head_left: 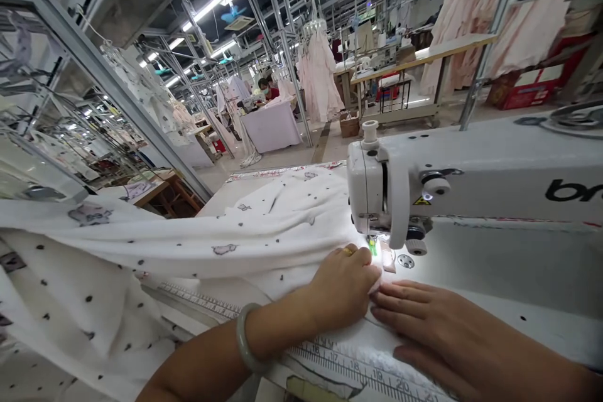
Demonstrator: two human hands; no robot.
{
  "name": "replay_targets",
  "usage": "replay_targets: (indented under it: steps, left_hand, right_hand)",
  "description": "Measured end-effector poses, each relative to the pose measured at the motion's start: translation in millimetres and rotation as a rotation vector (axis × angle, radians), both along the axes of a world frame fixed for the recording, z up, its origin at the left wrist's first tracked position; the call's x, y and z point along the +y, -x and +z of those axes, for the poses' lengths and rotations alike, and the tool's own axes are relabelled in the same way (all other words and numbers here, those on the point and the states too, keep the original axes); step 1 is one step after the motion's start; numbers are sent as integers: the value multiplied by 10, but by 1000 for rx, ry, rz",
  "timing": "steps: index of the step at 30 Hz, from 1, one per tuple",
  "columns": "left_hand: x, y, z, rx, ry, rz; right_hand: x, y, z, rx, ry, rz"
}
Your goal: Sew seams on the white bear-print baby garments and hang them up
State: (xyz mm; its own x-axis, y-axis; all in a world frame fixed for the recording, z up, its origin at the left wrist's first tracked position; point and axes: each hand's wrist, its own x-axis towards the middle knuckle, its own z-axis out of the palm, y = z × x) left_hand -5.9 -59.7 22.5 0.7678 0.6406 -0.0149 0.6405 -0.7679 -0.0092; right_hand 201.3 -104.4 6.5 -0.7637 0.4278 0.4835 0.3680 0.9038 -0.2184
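Note:
White fabric point(264, 226) printed with small dark dots and grey animal shapes spreads over the sewing table and reaches under the needle of a white sewing machine point(471, 169). Just in front of the lit presser foot point(372, 245), my left hand point(346, 282) has its fingers curled and pinched on the fabric's edge. My right hand point(431, 317) lies flat with fingers stretched out, its fingertips touching the work beside my left hand. The spot between both hands is partly hidden by my fingers.
A measuring tape strip point(348, 364) runs along the table's front. A metal post point(117, 100) rises at left. Beyond the table hang pink garments point(320, 72), and a person point(271, 89) sits at another station. A cardboard box point(349, 124) stands on the floor.

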Motion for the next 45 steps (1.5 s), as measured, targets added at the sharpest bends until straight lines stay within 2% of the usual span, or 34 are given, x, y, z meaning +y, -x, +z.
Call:
replay_targets:
  steps: [5,11,17,24,31,36,40,45]
  left_hand:
    - [32,54,-36,-79,-19,17]
    - [-40,141,-3,-190,-37,72]
    - [-85,101,-89,-108,-113,-62]
    - [38,112,-114,-35,-178,-88]
    - [112,197,-125,-97,-166,-160]
    - [126,221,-168,-189,-170,-201]
    - [123,223,-171,-201,-192,-261]
    - [101,234,-87,-121,-201,-324]
  right_hand:
    - [39,-43,26,-32,-83,-41]
    - [57,-39,68,-28,-35,28]
    - [-4,-23,59,-36,167,61]
    - [72,-95,-98,34,20,-59]
    - [262,-190,-50,19,155,-113]
    - [288,-206,-113,-29,210,-100]
    - [284,-208,-156,-46,204,-88]
    - [269,-217,-151,-24,141,-110]
